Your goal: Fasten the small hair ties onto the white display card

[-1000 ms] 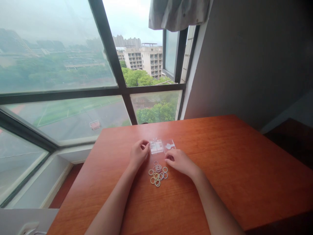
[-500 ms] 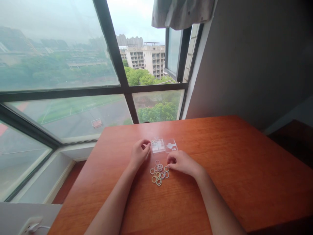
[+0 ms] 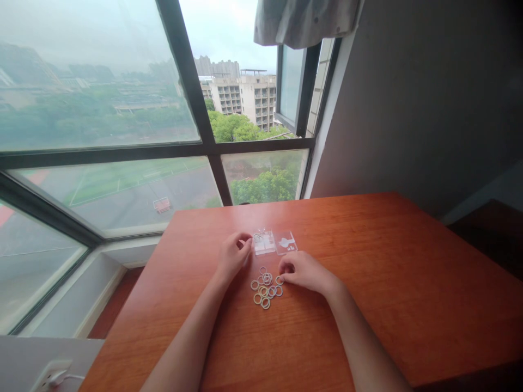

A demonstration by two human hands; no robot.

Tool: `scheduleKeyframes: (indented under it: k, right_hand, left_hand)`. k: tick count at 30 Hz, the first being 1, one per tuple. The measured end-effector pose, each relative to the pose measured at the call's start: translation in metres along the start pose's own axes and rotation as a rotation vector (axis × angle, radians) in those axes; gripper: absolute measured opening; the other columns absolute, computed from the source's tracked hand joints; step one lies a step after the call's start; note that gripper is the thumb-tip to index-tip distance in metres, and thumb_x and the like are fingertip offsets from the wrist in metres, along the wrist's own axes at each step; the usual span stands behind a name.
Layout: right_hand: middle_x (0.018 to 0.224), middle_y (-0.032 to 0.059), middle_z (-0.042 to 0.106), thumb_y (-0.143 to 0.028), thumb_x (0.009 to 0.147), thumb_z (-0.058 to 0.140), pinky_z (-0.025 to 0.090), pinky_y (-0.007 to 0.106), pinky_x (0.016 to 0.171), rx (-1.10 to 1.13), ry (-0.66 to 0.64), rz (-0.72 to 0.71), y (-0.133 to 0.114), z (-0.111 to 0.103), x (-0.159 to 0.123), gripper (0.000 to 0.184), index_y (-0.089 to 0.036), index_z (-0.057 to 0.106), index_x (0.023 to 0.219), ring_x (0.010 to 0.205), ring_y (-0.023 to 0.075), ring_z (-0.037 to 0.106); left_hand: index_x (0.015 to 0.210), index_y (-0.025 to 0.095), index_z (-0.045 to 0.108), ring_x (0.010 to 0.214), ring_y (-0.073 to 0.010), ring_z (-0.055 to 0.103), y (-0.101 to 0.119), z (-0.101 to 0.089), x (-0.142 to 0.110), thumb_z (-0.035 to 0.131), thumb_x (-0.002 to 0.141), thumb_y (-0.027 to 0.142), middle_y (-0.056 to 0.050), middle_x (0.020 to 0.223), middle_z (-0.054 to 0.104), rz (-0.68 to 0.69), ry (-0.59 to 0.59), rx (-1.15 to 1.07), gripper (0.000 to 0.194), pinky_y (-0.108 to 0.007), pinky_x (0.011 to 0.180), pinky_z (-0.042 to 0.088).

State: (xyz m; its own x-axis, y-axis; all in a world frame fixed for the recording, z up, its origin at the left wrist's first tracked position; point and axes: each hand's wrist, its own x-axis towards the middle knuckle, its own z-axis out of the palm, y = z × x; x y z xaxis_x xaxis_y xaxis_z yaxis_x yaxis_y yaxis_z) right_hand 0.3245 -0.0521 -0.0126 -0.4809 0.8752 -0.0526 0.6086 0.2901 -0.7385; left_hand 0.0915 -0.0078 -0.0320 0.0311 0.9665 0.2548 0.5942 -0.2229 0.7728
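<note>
On the table lies a loose cluster of thin pastel hair ties (image 3: 265,291), several of them overlapping. My right hand (image 3: 306,271) is at the cluster's right side, thumb and forefinger pinched on the edge of a pale yellow-green hair tie (image 3: 279,280). Just beyond the cluster sits a small clear plastic box (image 3: 265,244) with its lid (image 3: 286,243) folded open to the right. A few small rings show in its far left part. My left hand (image 3: 236,253) is closed, its fingertips at the box's left edge.
The reddish-brown wooden table (image 3: 388,261) reaches up to a large window with dark frames (image 3: 102,157). A grey wall (image 3: 417,109) rises at the right. At the lower left a plug sits in a wall socket (image 3: 53,375).
The hair tie at my right fingertips has shifted very slightly up and to the right. My left hand and the box stay where they were.
</note>
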Motion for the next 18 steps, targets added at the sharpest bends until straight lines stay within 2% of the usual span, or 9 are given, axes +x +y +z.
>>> scheduleKeyframes:
  k: [5, 10, 18]
  right_hand:
    - [0.074, 0.0005, 0.071, -0.017, 0.076, 0.066, 0.039, 0.022, 0.06, -0.05, 0.001, -0.009, -0.003, -0.001, 0.0, 0.006, -0.02, 0.072, 0.075, 0.068, 0.0136, 0.061]
    - [0.08, 0.0022, 0.07, -0.013, 0.077, 0.062, 0.039, 0.024, 0.065, -0.226, 0.068, -0.018, -0.009, 0.005, 0.002, 0.012, -0.021, 0.071, 0.077, 0.074, 0.0156, 0.06]
    - [0.091, 0.0041, 0.067, -0.019, 0.085, 0.058, 0.038, 0.026, 0.069, -0.291, 0.08, -0.011, -0.014, 0.009, 0.003, 0.006, -0.02, 0.064, 0.085, 0.083, 0.0172, 0.059]
  left_hand:
    - [0.086, 0.019, 0.066, 0.06, -0.0133, 0.059, -0.001, 0.0, 0.0, 0.054, 0.083, 0.034, -0.001, 0.077, 0.069, 0.004, 0.002, 0.003, 0.019, -0.024, 0.058, 0.046]
    - [0.085, 0.019, 0.067, 0.058, -0.013, 0.059, 0.001, 0.0, -0.001, 0.054, 0.081, 0.03, -0.001, 0.074, 0.069, 0.002, 0.008, 0.004, 0.017, -0.023, 0.057, 0.045]
    - [0.086, 0.019, 0.067, 0.059, -0.0125, 0.057, 0.006, -0.001, -0.001, 0.055, 0.082, 0.03, -0.001, 0.076, 0.068, 0.021, 0.0, -0.005, 0.017, -0.024, 0.057, 0.045]
